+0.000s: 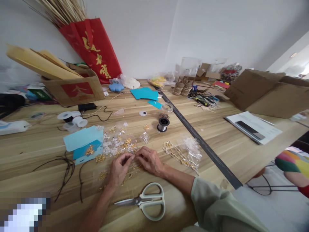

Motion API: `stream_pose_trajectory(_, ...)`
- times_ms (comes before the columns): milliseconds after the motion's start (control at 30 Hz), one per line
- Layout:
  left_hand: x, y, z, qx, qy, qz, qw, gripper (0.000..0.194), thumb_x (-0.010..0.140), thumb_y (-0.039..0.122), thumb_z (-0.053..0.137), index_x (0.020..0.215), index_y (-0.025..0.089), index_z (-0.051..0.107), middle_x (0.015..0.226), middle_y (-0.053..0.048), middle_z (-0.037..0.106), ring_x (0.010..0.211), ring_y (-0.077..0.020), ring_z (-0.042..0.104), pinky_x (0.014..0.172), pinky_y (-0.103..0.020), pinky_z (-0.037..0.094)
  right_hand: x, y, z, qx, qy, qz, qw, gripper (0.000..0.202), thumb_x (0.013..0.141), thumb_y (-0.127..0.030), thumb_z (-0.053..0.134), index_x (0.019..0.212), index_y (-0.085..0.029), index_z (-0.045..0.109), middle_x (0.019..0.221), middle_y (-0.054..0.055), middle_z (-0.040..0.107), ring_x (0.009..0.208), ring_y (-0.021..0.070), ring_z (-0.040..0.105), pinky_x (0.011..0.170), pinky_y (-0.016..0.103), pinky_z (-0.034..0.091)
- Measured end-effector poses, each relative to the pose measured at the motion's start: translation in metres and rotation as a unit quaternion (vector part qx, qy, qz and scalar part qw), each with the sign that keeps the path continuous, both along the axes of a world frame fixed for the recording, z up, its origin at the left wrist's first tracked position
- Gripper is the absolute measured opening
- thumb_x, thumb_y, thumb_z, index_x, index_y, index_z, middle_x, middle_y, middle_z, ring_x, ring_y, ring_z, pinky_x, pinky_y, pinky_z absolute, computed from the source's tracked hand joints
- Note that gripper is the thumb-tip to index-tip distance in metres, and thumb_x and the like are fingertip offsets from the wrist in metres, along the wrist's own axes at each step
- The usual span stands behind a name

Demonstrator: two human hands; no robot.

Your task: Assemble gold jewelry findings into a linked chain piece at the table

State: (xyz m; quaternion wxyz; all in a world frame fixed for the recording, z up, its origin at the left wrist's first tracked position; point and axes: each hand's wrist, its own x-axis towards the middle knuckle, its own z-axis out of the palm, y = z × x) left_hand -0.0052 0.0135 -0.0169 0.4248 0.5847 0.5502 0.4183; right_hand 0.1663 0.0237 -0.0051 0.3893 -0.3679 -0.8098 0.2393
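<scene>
My left hand (118, 169) and my right hand (150, 161) meet fingertip to fingertip low over the table, both closed in a pinch. Whatever they hold is too small to make out. Beneath and between them lie gold chains (130, 175). Silver and gold findings in clear bags (116, 145) are spread just beyond my left hand, with small piles of gold beads (100, 158) beside it. Scissors with pale handles (152, 202) rest nearer me, blades pointing left. Right of my right hand is a beaded chain (177, 154) next to crumpled clear bags (193, 151).
A wire spool (163, 125) stands beyond my hands. Blue card sheets (83, 138) and black cords (66, 172) lie left. A dark metal strip (193, 129) crosses the table. Cardboard boxes (267, 91) and a notebook (253, 127) with a phone are right; a red bag (94, 48) stands behind.
</scene>
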Motion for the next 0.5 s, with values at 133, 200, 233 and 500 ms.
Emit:
stream_pose_trajectory(133, 0.0008, -0.0004, 0.0020, -0.002, 0.004, 0.003, 1.000, 0.024, 0.074, 0.039, 0.060, 0.076, 0.015, 0.064, 0.069, -0.002, 0.063, 0.064, -0.0148, 0.056, 0.061, -0.023, 0.045, -0.0002, 0.0004, 0.0018, -0.002, -0.005, -0.001, 1.000, 0.015, 0.090, -0.020, 0.044, 0.089, -0.017, 0.059, 0.083, 0.005, 0.059, 0.075, 0.0140, 0.055, 0.067, 0.024, 0.043)
stream_pose_trajectory(200, 0.0011, -0.0005, 0.0025, -0.003, 0.004, 0.005, 1.000, 0.024, 0.074, 0.039, 0.060, 0.077, 0.015, 0.064, 0.069, -0.002, 0.063, 0.065, -0.0150, 0.056, 0.062, -0.023, 0.045, -0.0004, 0.0006, 0.0021, -0.004, -0.005, -0.001, 1.000, 0.015, 0.090, -0.020, 0.044, 0.089, -0.017, 0.059, 0.084, 0.006, 0.059, 0.075, 0.0141, 0.055, 0.067, 0.024, 0.043)
stream_pose_trajectory(233, 0.0010, -0.0005, 0.0025, -0.003, 0.005, 0.005, 1.000, 0.025, 0.074, 0.039, 0.060, 0.077, 0.015, 0.064, 0.070, -0.002, 0.063, 0.066, -0.0152, 0.056, 0.062, -0.023, 0.045, -0.0004, 0.0006, 0.0020, -0.006, -0.005, -0.001, 1.000, 0.015, 0.090, -0.020, 0.044, 0.089, -0.017, 0.059, 0.084, 0.006, 0.059, 0.075, 0.0140, 0.055, 0.067, 0.024, 0.043)
stream_pose_trajectory(500, -0.0003, 0.0000, 0.0001, -0.004, 0.008, 0.001, 1.000, 0.025, 0.075, 0.040, 0.059, 0.077, 0.015, 0.063, 0.070, -0.001, 0.062, 0.065, -0.0144, 0.055, 0.063, -0.024, 0.045, -0.0003, 0.0010, 0.0013, 0.005, 0.000, 0.001, 1.000, 0.014, 0.090, -0.020, 0.045, 0.088, -0.016, 0.058, 0.082, 0.005, 0.059, 0.073, 0.0136, 0.054, 0.066, 0.023, 0.043)
